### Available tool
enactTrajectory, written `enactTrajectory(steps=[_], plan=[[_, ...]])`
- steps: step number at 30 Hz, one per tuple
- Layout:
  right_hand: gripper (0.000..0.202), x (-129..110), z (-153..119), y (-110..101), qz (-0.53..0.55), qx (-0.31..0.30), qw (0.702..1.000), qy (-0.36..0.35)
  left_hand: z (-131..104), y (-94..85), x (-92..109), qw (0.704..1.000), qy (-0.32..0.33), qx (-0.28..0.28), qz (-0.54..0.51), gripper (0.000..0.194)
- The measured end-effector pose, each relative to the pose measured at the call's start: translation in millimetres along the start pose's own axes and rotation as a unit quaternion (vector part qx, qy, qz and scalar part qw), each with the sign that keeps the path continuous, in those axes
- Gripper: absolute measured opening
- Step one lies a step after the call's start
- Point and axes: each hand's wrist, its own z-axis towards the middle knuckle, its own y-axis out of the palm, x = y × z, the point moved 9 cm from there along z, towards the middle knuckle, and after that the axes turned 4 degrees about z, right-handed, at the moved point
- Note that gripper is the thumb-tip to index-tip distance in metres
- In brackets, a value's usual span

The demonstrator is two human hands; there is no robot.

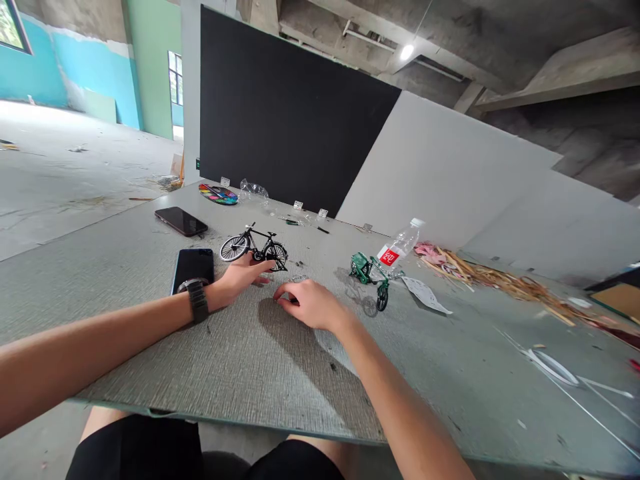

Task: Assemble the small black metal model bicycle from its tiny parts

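Note:
A black model bicycle [257, 235] with a pale-rimmed front wheel stands tilted above the table, its front to the left. My left hand [241, 275], with a dark watch on the wrist, holds it low down near the pedals and rear wheel. To the right, my right hand [313, 303] rests on the tabletop with thumb and fingers curled together; whatever lies between the fingertips is hidden. Small dark bits [300, 264] lie just beyond it. Further right stands a green model bicycle [369, 272], apart from both hands.
Two phones, one dark [180, 221] and one bluish [193, 265], lie at left. Along the back are a paint palette [218, 194], clear plastic packaging [254, 192] and a red-labelled bottle [400, 245]. A paper sheet [426, 295] and wood scraps [480, 275] lie right.

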Motion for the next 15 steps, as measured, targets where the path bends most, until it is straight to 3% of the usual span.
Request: enactTrajectory(steps=[15], plan=[[0.022, 2.9, 3.3, 2.5, -0.023, 0.02, 1.0, 0.005, -4.0, 3.1, 5.8, 1.0, 0.003, -0.004, 0.004, 0.033]])
